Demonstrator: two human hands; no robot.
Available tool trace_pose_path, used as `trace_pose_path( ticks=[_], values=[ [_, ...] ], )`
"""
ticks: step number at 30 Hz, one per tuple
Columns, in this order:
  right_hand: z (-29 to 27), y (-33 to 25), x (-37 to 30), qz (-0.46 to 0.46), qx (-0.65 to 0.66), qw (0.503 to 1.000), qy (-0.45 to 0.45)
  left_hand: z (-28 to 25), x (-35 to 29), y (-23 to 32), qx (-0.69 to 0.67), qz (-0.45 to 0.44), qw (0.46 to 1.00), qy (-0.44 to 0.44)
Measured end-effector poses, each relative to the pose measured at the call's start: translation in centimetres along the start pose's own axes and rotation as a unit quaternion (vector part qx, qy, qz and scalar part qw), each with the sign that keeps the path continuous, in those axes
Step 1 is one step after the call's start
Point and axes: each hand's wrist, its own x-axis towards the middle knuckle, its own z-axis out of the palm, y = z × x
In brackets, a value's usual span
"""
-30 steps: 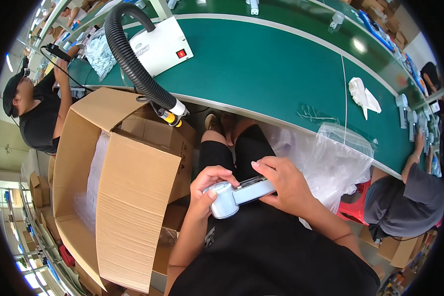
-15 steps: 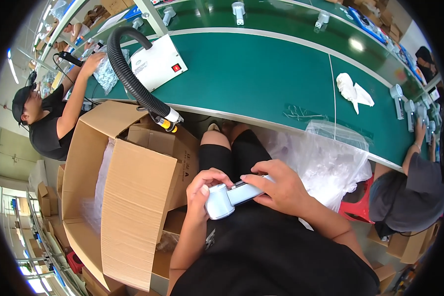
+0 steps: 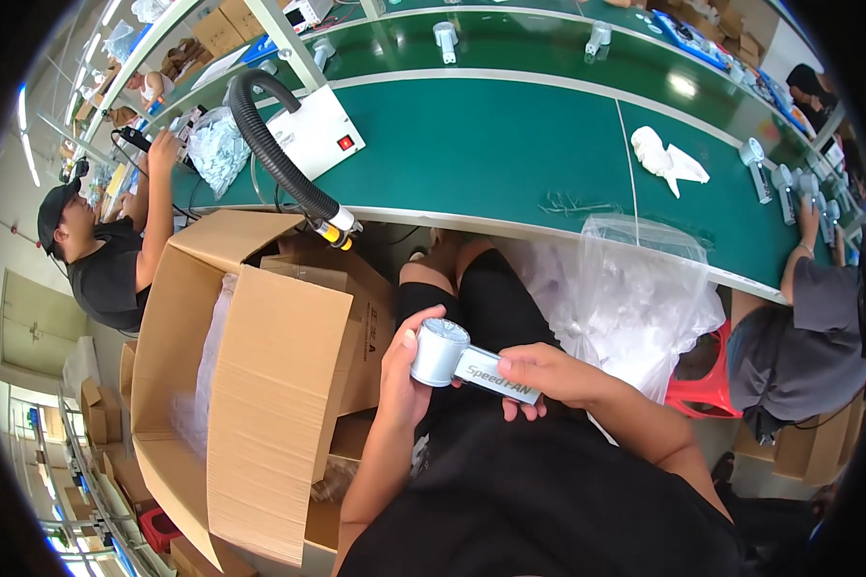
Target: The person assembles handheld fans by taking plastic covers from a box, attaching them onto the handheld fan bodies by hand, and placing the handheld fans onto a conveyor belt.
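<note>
Above my lap I hold a small light-grey handheld fan [image 3: 442, 354] with a round drum-shaped head and a flat handle carrying printed lettering. My left hand [image 3: 404, 377] is wrapped round the head from its left side. On the handle's right end my right hand [image 3: 547, 375] closes, thumb on top and fingers below. The fan is tilted, its handle running down to the right. Beyond my knees is the green workbench [image 3: 491, 144].
An open cardboard box [image 3: 269, 404] stands at my left. Over its far corner hangs a black flexible hose [image 3: 284, 159] from a white machine [image 3: 319, 135]. A clear plastic bag [image 3: 635, 317] hangs at the bench edge. A white cloth [image 3: 666, 159] lies on the bench; co-workers sit both sides.
The fan has been turned over, so its lettered handle side and the top of its head now show. My right hand has shifted toward the handle's end.
</note>
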Motion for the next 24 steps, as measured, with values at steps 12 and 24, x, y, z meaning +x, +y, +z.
trace_pose_path(
  ticks=[12, 24],
  values=[
    [-3.1, -3.7, 2.1, 0.060, -0.055, 0.995, -0.049, -2.3, 1.7, 0.5, 0.022, -0.055, 0.991, -0.116],
    [-6.9, 2.8, 9.6, -0.039, -0.538, 0.841, 0.051, -8.5, 7.0, -12.8, -0.082, -0.238, 0.967, 0.051]
  ],
)
